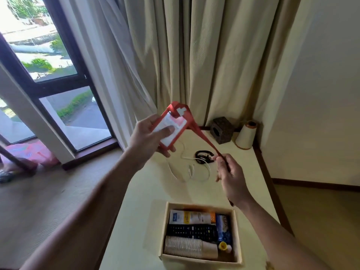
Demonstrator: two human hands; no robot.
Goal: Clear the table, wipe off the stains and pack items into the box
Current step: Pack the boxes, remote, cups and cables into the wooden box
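A window (48, 55) and curtains (194, 55) are seen behind a pale bench (148, 201). Above it, a red card holder (171, 125) is gripped by the fingers of the left hand (150, 137), and its strap (202, 137) is pinched by those of the right hand (231, 176). A packed box (238, 236) is set at the near edge.

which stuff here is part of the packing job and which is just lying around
Job in hand: red card holder, its strap, white cable, black cable, box already part filled.

Lying about, probably: dark tissue box, thread cone, pink bag on the floor, curtains.
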